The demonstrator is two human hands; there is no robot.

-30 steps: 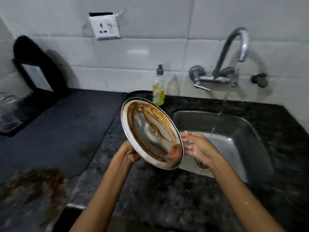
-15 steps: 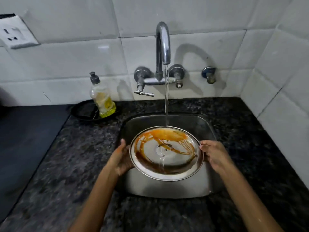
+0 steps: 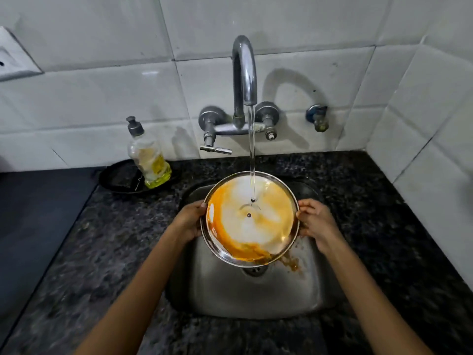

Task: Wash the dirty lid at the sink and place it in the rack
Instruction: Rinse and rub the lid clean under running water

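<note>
A round steel lid [image 3: 249, 219] smeared with orange sauce is held inner side up over the steel sink [image 3: 245, 295]. Water runs from the curved tap [image 3: 244, 73] onto the lid's middle, and its centre is rinsed pale. Orange residue clings to the left and lower edge. My left hand [image 3: 190, 220] grips the lid's left rim and my right hand [image 3: 316, 221] grips its right rim. Sauce drips lie in the basin near the drain [image 3: 254, 270]. No rack is in view.
A bottle of yellow dish soap [image 3: 148, 160] stands on a black dish [image 3: 120, 178] left of the sink. Speckled black granite counter [image 3: 107, 252] surrounds the basin. A dark mat [image 3: 33, 213] lies at the left. White tiled walls close the back and right side.
The lid came from the left counter to under the running tap. Water has since washed much of the brown sauce off its centre, and drips now stain the basin.
</note>
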